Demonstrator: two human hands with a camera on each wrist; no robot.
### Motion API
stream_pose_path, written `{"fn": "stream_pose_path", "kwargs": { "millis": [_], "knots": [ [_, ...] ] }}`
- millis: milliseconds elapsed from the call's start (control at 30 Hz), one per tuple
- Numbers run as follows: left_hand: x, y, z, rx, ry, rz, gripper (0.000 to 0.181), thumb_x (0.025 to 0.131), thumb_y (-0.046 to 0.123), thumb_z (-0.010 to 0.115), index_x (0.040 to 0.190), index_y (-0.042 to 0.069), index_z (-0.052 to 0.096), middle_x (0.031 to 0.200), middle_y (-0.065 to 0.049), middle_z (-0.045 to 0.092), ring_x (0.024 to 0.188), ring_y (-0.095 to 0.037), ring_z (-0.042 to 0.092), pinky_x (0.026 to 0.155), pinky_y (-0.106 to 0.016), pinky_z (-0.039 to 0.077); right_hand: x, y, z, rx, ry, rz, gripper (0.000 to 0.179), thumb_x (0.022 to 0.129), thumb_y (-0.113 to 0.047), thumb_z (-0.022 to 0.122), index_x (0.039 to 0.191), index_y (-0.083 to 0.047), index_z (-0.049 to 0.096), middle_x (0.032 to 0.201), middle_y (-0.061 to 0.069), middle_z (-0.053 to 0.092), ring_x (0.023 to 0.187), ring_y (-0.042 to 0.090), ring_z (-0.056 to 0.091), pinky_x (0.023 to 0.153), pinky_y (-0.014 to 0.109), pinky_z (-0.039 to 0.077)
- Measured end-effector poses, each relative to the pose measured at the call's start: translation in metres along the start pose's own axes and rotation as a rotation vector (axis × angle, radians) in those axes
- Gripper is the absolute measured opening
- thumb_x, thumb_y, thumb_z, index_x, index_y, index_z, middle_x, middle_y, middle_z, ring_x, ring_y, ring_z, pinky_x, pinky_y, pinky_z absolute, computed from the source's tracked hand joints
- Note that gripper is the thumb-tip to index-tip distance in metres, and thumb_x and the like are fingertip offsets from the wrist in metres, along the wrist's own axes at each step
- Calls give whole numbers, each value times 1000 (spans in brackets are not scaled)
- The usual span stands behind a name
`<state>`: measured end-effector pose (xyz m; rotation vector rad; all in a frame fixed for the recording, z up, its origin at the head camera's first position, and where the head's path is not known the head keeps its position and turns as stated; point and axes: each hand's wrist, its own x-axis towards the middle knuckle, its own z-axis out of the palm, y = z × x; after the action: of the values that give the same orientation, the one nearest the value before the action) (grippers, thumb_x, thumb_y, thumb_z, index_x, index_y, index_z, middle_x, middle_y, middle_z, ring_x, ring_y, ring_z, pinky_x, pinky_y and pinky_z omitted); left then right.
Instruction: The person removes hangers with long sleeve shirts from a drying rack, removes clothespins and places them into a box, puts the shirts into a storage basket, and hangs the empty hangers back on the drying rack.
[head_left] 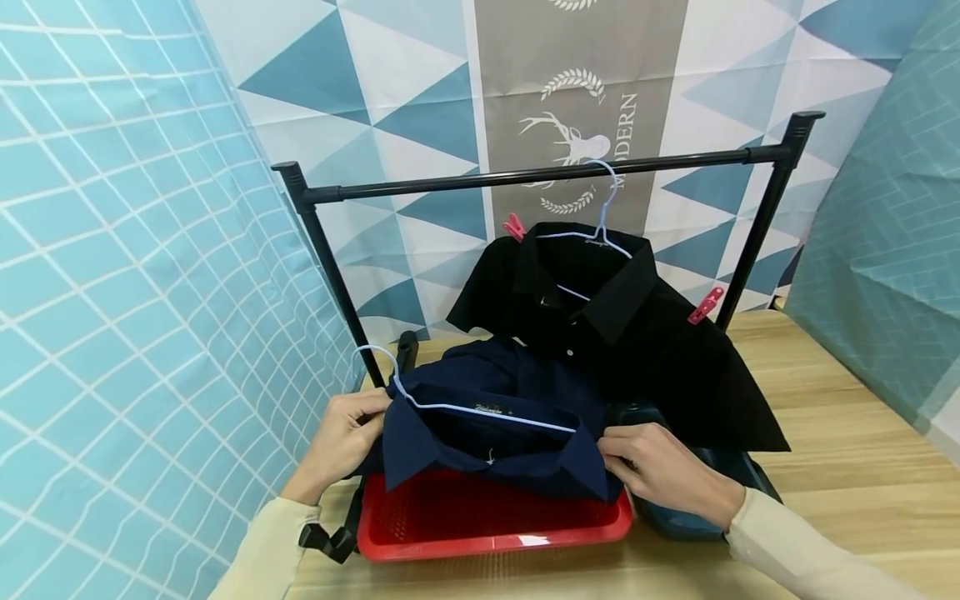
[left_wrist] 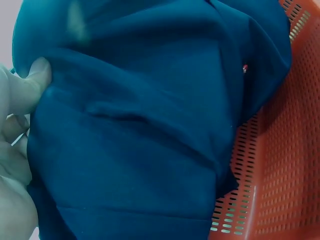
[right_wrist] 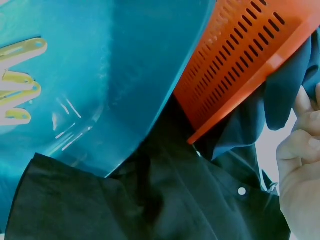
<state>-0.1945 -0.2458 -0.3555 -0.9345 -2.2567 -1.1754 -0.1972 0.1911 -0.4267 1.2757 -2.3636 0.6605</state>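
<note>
A navy collared shirt (head_left: 480, 462) is held up over a red basket (head_left: 495, 546), its collar facing me. Inside its neck runs a light blue hanger (head_left: 487, 411), with the hook up at the left. My left hand (head_left: 337, 442) pinches the shirt at its left shoulder; in the left wrist view the thumb (left_wrist: 40, 75) presses on the cloth. At the other shoulder, beside the collar tip, my right hand (head_left: 667, 467) grips the fabric between thumb and fingers. Part of the hanger's right arm is hidden in the shirt.
Behind, a black shirt (head_left: 592, 333) hangs from a black rack (head_left: 480, 179) on another hanger, with pink clothespins (head_left: 705, 305) at its shoulders. A blue tub (right_wrist: 125, 65) holding yellow clothespins (right_wrist: 20, 92) stands right of the basket. Patterned cloth walls enclose the wooden tabletop (head_left: 847, 433).
</note>
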Motion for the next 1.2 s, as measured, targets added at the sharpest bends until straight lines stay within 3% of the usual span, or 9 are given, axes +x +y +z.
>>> {"fn": "stream_pose_path", "kwargs": {
  "millis": [467,733,967,1100,1200],
  "knots": [
    [-4,-13,2,-23,-7,-52,36,92,-12,65,85,21,78,78,6,65,66,-13,54,62,-25,42,5,-4,5,-41,-55,-7,18,90,-4,74,86,-21,71,79,-17,50,64,-5,44,59,13,40],
    [-5,-12,3,-54,-16,-91,31,95,-8,65,87,19,79,81,4,68,69,-14,57,64,-26,44,9,-6,8,-74,-89,7,11,92,-9,75,90,-19,76,89,-13,65,66,-6,48,60,15,43],
    [-5,-11,5,-99,-9,-95,28,95,-9,65,90,14,80,84,0,70,74,-15,60,67,-24,46,10,-7,12,-99,-96,-14,13,90,-10,77,84,-21,73,81,-16,58,63,-5,43,58,15,39],
    [-5,-11,6,-71,-21,-95,29,95,-9,65,89,16,79,82,2,67,72,-15,57,66,-25,44,9,-8,16,-81,-135,-25,10,92,-14,77,87,-22,73,78,-16,53,63,-5,42,57,15,39],
    [-5,-11,8,-41,-39,-92,31,94,-10,65,88,17,78,79,4,64,69,-15,54,63,-25,42,8,-8,17,-57,-158,11,4,94,-16,77,94,-20,77,84,-15,61,66,-5,46,60,15,43]
  ]
}}
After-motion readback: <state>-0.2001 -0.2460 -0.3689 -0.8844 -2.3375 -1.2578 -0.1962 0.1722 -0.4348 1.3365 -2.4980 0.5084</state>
